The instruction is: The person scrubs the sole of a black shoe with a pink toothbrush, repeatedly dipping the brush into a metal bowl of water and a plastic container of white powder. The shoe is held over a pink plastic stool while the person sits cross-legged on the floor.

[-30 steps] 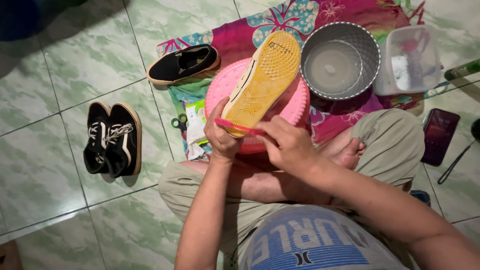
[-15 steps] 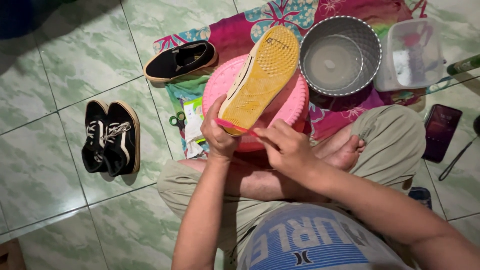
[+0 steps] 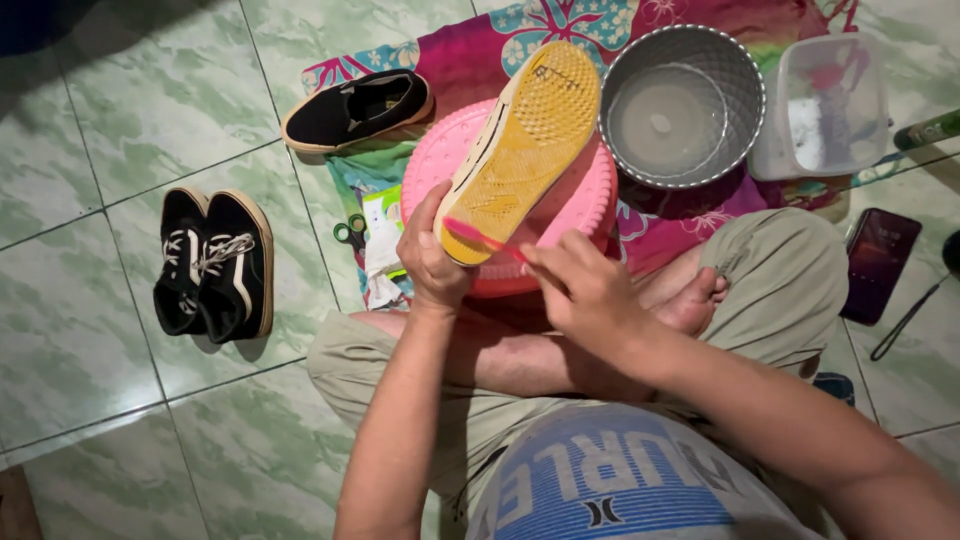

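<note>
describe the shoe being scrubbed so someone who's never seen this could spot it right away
Start at the round pink basin on the flowered cloth, in front of the seated person's crossed legs. The shoe lies over it sole up, its heel gripped by the left hand while the right hand holds a pink toothbrush to it. Its yellow sole sets it apart; the other black shoes sit upright.

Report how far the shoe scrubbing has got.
Done: cannot tell; no shoe looks visibly wet. In hand: left hand holds the yellow-soled shoe over the pink basin; right hand works a pink brush at its heel. Left: slip-on and laced pair lie apart.
</note>
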